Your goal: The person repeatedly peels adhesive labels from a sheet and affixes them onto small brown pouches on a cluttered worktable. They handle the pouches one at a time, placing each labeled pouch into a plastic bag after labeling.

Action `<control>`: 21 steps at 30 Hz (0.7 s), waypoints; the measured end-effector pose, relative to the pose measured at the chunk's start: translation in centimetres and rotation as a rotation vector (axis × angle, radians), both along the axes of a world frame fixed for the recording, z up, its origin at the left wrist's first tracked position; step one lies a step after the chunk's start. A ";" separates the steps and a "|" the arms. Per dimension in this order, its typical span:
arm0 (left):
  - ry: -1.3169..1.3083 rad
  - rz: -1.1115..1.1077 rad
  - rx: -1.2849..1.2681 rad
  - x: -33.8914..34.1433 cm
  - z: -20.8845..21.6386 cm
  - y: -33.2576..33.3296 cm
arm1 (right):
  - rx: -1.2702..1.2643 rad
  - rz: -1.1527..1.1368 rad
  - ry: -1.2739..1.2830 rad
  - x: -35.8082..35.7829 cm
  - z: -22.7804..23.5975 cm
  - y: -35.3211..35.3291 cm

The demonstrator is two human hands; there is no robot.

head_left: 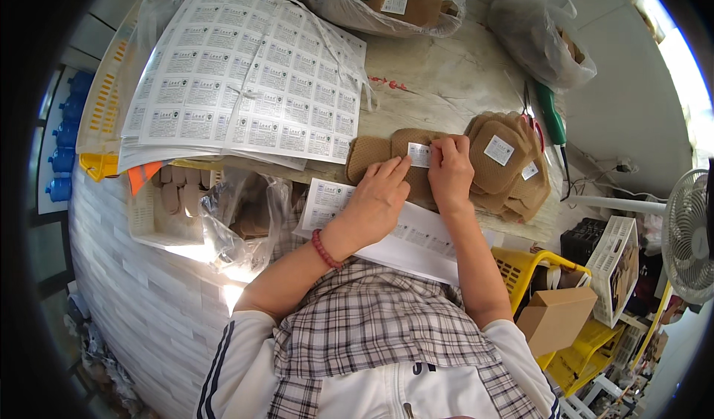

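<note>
A brown textured pad lies at the table's front edge with a white printed label on it. At the label's right end, my right hand has fingertips pinched together on it. Fingers of my left hand stretch out over the pad, their tips near the label's left end; nothing shows in that hand. Another pad is partly under the first, to its left. To the right sits an overlapping pile of labelled pads. A sheet of labels lies below my hands, across my lap, partly hidden by my arms.
A thick stack of label sheets covers the table's left side. Red-handled scissors and a green-handled tool lie at the right. Bags stand at the back. Yellow crates, a cardboard box and a fan are at right.
</note>
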State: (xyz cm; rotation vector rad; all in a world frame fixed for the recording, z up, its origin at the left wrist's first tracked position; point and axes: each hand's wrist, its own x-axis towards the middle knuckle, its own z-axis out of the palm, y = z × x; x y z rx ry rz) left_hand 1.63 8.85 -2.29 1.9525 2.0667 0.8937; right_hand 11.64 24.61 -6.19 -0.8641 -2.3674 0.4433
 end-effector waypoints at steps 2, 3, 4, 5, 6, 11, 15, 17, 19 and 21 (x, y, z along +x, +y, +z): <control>-0.015 0.003 -0.005 0.0 -0.1 -0.1 | 0.038 -0.003 0.054 -0.1 0.2 0.2; -0.023 0.005 -0.005 0.0 -0.1 -0.1 | 0.045 -0.002 0.091 0.0 0.1 0.3; -0.036 0.013 0.010 0.2 -0.1 -0.2 | 0.051 -0.002 0.129 0.0 0.0 0.3; -0.049 0.023 0.022 0.3 -0.2 -0.6 | 0.056 0.000 0.167 0.1 0.0 0.3; -0.062 0.031 0.035 0.4 -0.2 -0.8 | 0.049 -0.020 0.144 0.2 0.2 0.2; -0.086 0.008 0.027 0.2 -0.8 -0.9 | -0.006 -0.110 0.081 1.3 3.2 -0.5; -0.093 0.000 0.016 -0.1 -1.9 -1.0 | 0.154 -0.194 0.203 3.0 6.5 1.8; -0.091 -0.009 0.025 -0.1 -1.9 -0.8 | 0.118 -0.319 0.103 4.9 7.5 4.4; -0.093 -0.012 0.032 0.1 -2.0 -0.7 | 0.208 -0.414 0.033 6.0 8.1 6.3; -0.099 -0.002 0.035 0.0 -2.5 -0.6 | 0.309 -0.356 -0.015 5.7 8.7 5.9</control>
